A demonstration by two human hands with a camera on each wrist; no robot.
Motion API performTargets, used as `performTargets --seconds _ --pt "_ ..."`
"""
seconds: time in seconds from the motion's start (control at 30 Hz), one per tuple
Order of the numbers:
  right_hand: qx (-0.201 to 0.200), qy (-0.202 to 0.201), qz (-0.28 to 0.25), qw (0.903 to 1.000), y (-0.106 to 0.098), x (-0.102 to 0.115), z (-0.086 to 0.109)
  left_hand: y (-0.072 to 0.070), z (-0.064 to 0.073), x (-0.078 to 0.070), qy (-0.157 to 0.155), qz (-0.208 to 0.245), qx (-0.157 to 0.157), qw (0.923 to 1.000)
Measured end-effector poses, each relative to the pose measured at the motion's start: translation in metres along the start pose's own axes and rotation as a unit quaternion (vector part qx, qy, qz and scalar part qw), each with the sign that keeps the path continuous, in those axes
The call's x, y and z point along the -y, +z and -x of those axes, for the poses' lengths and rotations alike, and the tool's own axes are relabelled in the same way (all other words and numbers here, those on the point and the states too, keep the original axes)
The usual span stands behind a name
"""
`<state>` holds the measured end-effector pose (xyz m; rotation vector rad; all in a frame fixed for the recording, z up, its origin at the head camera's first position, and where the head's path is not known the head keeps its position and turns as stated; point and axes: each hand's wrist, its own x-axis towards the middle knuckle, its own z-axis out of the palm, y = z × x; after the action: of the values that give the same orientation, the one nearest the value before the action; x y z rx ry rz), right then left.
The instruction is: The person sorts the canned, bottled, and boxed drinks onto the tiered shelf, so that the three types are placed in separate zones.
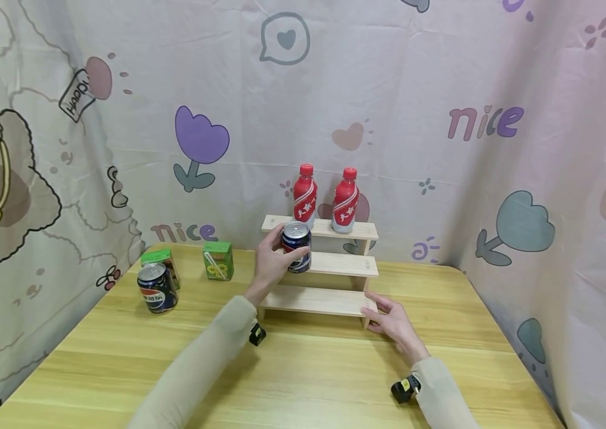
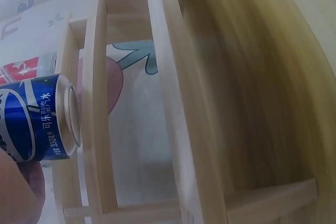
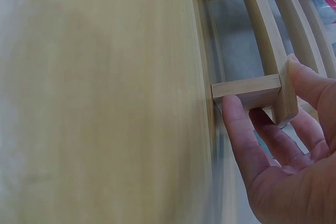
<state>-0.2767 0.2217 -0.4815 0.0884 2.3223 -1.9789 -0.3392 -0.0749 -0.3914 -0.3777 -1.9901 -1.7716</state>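
Observation:
A dark blue soda can (image 1: 297, 256) is upright in my left hand (image 1: 273, 262), thumb and fingers around its sides. It is at the left part of the middle tier of a three-tier wooden display shelf (image 1: 329, 301). In the left wrist view, the can's metal base (image 2: 72, 114) faces the shelf boards; whether it touches one I cannot tell. My right hand (image 1: 394, 325) grips the right end of the lowest tier. In the right wrist view, its thumb lies at the board (image 3: 275, 56) and a fingertip touches the side support (image 3: 247, 86).
Two red-capped bottles, a left one (image 1: 305, 193) and a right one (image 1: 345, 202), stand on the top tier. Towards the table's left side are another blue can (image 1: 157, 292), a green-topped carton (image 1: 168, 260) behind it, and a green drink carton (image 1: 218, 261). A printed curtain (image 1: 388, 77) hangs behind.

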Motion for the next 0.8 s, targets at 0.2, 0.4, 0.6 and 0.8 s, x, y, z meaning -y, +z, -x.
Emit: performTargets --seconds 0.2,0.4,0.6,0.8 --pt "0.004 -0.013 0.004 0.9999 0.0 -0.002 0.001 0.009 0.001 0.001 0.008 0.008 0.016 0.9998" --pt "0.005 -0.023 0.006 0.9997 0.0 -0.004 0.0 0.019 0.001 0.002 0.01 0.009 0.025 0.9996" --pt "0.001 -0.011 0.007 0.9999 0.0 -0.002 0.0 0.029 -0.001 0.003 0.021 0.019 0.045 0.9986" --pt "-0.002 -0.006 0.004 1.0 0.001 0.0 0.0 0.037 -0.003 0.003 0.027 0.019 0.063 0.9974"
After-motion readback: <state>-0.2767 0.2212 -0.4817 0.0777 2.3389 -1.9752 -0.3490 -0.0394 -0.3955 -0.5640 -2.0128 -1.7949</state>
